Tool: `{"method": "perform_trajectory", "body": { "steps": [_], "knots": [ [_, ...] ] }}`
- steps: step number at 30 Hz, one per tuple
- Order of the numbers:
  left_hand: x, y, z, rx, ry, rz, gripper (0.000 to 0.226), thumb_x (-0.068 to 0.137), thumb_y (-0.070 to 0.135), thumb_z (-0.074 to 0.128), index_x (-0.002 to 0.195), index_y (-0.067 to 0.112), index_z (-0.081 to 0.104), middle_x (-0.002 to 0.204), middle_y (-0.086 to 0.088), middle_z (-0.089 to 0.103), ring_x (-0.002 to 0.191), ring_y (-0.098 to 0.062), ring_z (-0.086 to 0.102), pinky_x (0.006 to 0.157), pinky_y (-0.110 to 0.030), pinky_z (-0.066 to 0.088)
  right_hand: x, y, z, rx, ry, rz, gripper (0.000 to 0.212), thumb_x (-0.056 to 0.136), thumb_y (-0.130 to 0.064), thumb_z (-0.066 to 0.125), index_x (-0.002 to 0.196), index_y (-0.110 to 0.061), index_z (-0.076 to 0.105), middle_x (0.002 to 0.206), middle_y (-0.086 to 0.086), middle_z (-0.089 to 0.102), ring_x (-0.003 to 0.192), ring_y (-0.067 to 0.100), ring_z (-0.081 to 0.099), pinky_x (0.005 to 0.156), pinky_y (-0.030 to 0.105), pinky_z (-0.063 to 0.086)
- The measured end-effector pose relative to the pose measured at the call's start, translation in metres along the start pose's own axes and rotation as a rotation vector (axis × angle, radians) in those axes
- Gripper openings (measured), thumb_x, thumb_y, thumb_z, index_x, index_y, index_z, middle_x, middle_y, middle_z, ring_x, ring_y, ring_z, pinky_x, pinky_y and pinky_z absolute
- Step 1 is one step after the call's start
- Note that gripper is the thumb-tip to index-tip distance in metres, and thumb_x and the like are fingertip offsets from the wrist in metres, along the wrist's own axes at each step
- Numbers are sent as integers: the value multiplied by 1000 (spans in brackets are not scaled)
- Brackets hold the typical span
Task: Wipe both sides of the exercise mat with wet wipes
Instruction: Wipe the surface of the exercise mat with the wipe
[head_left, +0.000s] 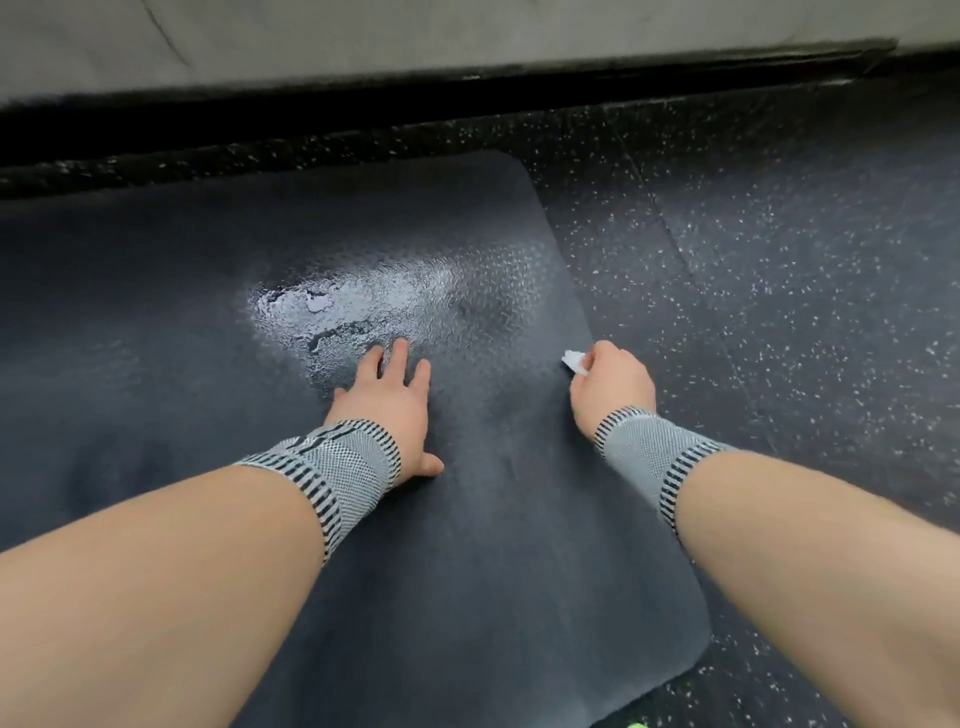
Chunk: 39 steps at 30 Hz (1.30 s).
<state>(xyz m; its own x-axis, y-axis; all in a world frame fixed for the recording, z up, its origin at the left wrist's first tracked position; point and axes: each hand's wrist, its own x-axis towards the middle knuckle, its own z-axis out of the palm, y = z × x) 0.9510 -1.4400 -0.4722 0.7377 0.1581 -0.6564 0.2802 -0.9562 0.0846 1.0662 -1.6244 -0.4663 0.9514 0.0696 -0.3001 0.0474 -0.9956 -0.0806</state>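
A dark grey exercise mat (498, 545) lies flat on the floor and runs off the left side of the view. A wet, shiny patch (363, 301) glistens near its middle. My left hand (389, 410) rests palm down on the mat with fingers spread, fingertips at the edge of the wet patch. My right hand (613, 387) is closed on a small white wet wipe (574, 361) at the mat's right edge. Both wrists wear grey knitted bands.
Black rubber floor with white speckles (779, 312) surrounds the mat on the right. A black baseboard (467, 104) and a pale wall (363, 36) run along the far side. A bright green object (638, 724) peeks in at the bottom edge.
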Motion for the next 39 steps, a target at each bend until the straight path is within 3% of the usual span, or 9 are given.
{"method": "perform_trajectory", "body": {
  "steps": [6, 12, 17, 23, 29, 31, 35, 37, 39],
  "knots": [
    [1, -1, 4, 8, 16, -22, 121, 72, 69, 69, 156, 24, -5, 162, 0, -18, 149, -28, -7, 115, -49, 31, -31, -14, 30, 14, -140, -548, 16, 96, -21, 42, 108, -14, 51, 109, 6, 51, 97, 31, 56, 80, 34, 40],
    [4, -1, -3, -35, 68, -41, 94, 82, 71, 56, 156, 29, 16, 164, 1, 3, 147, -28, 8, 117, -43, 29, 30, -1, 13, 136, 94, -175, 12, 94, -19, 47, 102, -13, 53, 106, 10, 54, 95, 30, 56, 75, 30, 38],
    [6, 0, -21, -80, 137, -83, 66, 83, 66, 60, 141, 35, 48, 148, 5, 35, 132, -27, 34, 108, -40, 40, -28, -23, 36, 29, -79, -727, 16, 94, -19, 43, 107, -13, 51, 109, 8, 50, 94, 33, 55, 79, 38, 42],
    [9, 9, -28, -83, 165, -150, 61, 80, 61, 67, 129, 27, 53, 130, -1, 45, 119, -28, 43, 97, -39, 44, 46, 18, 4, 99, 108, -144, 15, 93, -15, 44, 105, -12, 54, 109, 12, 55, 93, 32, 55, 74, 30, 36],
    [14, 18, -21, -25, 243, -183, 71, 81, 56, 69, 136, 22, 40, 140, -6, 36, 130, -28, 34, 100, -46, 43, -24, -6, 32, 12, -94, -713, 15, 94, -20, 43, 105, -15, 51, 108, 7, 51, 95, 33, 56, 79, 37, 41],
    [16, 18, -17, -29, 251, -163, 79, 83, 53, 69, 145, 22, 31, 155, -6, 20, 142, -29, 21, 108, -50, 37, -1, 5, 25, 12, -26, -623, 13, 92, -19, 45, 103, -15, 52, 107, 8, 52, 93, 34, 57, 78, 37, 43],
    [25, 7, -18, -121, 122, -116, 95, 86, 51, 67, 156, 30, 7, 164, 4, -7, 150, -26, -1, 118, -51, 25, 54, 26, -1, 122, 97, -124, 9, 93, -18, 46, 99, -16, 53, 107, 9, 57, 83, 26, 50, 73, 30, 37],
    [28, 4, -20, -125, 111, -110, 97, 83, 55, 68, 156, 32, 8, 164, 4, -3, 150, -27, 2, 119, -46, 24, 46, 11, 0, 109, 79, -153, 15, 92, -17, 47, 102, -13, 56, 107, 11, 58, 89, 30, 55, 76, 31, 41],
    [27, 3, -21, -132, 121, -114, 97, 81, 56, 70, 156, 33, 11, 164, 5, 2, 149, -27, 5, 120, -43, 23, 13, -12, 14, 81, -22, -409, 18, 92, -19, 48, 106, -13, 56, 109, 10, 57, 98, 31, 58, 81, 32, 44]
  ]
}}
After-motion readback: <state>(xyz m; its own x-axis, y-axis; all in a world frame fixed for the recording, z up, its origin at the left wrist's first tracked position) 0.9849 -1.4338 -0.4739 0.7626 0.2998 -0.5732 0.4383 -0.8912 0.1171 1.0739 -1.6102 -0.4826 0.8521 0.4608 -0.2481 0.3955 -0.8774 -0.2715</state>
